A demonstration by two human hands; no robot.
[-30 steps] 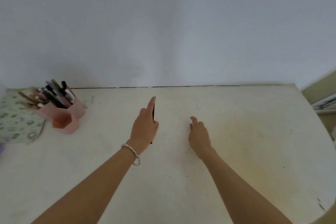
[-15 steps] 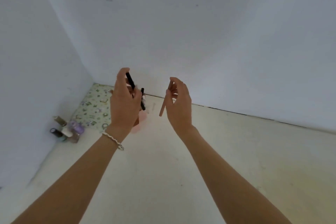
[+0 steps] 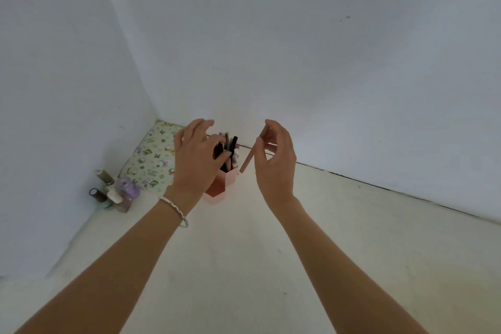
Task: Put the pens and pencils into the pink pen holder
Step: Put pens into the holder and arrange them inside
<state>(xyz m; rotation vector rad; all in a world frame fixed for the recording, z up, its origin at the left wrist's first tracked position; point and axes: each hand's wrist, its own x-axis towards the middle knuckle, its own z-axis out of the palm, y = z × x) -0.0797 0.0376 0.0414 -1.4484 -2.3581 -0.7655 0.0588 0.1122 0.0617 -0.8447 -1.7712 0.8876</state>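
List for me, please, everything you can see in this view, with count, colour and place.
pink pen holder: one, pink, on the table near the back wall, partly behind the left hand.
pens and pencils: several, mostly black and pale, standing in the holder; exact count unclear.
pink pencil: one, pink, held tilted just right of the holder.
patterned cloth: one, green floral, in the table's back left corner.
small bottles: about four, brown, purple and pale, by the left wall.
table: one, cream.
walls: two, white.
bracelet: one, silver, on the left wrist.
left hand: over the holder, fingers spread.
right hand: pinching the pink pencil.
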